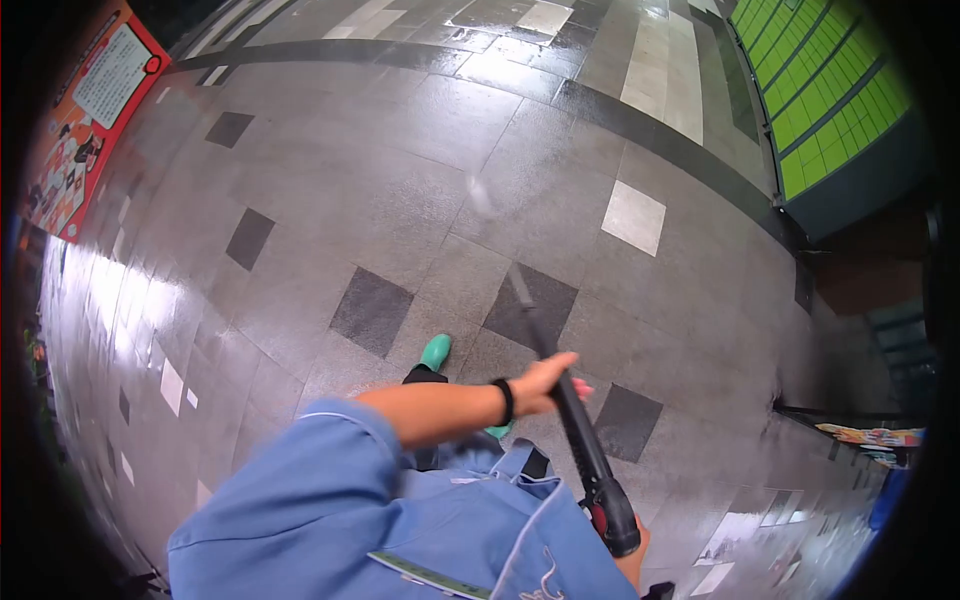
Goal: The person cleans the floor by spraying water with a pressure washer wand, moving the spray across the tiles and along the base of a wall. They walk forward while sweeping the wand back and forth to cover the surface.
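Note:
A long black pressure washer wand (585,435) runs diagonally from low right of centre up toward the middle of the head view. My left hand (548,383), with a black band at the wrist, is closed around its shaft. At the rear grip, beside a red part, my right hand (638,552) is wrapped around the handle; most of its fingers are hidden behind the wand. The thin front end is blurred and points at the wet floor (400,200). Ahead of it a small whitish blur (480,197) shows, perhaps spray.
Grey paving with dark and pale tiles looks wet and shiny. A red printed board (100,110) stands at upper left, a green panelled wall (815,85) at upper right. A green boot (436,352) of mine shows below. Colourful flat items (872,436) lie at right.

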Available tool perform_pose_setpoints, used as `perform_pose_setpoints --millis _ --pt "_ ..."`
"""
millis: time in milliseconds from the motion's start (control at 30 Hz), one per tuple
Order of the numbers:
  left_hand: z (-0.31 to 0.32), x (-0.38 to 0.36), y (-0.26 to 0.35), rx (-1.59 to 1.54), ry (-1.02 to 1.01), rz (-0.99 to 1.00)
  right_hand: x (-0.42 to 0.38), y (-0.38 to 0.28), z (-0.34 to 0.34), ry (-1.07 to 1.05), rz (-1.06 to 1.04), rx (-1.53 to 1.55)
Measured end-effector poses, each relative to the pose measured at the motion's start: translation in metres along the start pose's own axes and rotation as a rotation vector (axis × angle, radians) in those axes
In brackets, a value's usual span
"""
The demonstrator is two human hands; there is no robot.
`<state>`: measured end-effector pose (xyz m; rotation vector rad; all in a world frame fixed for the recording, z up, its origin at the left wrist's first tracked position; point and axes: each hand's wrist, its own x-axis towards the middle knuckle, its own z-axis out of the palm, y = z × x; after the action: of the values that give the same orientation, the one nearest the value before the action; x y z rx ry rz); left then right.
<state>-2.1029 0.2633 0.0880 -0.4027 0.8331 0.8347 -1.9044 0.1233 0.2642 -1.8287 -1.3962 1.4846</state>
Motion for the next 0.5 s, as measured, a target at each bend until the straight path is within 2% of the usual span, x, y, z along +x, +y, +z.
perform_pose_setpoints --millis 100,133,200,267,333,367,467,500 --pt "0.045 0.028 -0.037 0.111 -0.161 -0.043 -0.002 -0.003 0.026 0.217 0.052 -0.068" --pt "0.059 0.021 -0.039 0.153 -0.214 -0.133 0.000 -0.006 0.038 0.259 0.068 -0.087" --pt "0.068 0.034 -0.054 0.182 -0.247 -0.148 0.009 -0.016 0.057 0.285 0.083 -0.114" --pt "0.075 0.020 -0.036 0.258 -0.152 -0.133 0.019 -0.031 0.071 0.253 0.077 -0.150" --pt "0.062 0.017 -0.008 0.160 -0.225 -0.104 0.036 -0.048 0.084 0.181 0.041 -0.187" --pt "0.053 0.008 0.014 0.146 -0.146 -0.036 0.045 -0.056 0.090 0.130 0.016 -0.205" --pt "-0.008 -0.017 0.089 0.020 -0.115 0.172 0.082 -0.079 0.113 -0.093 -0.101 -0.240" --pt "-0.031 -0.033 0.115 -0.048 -0.022 0.247 0.098 -0.085 0.123 -0.195 -0.144 -0.250"
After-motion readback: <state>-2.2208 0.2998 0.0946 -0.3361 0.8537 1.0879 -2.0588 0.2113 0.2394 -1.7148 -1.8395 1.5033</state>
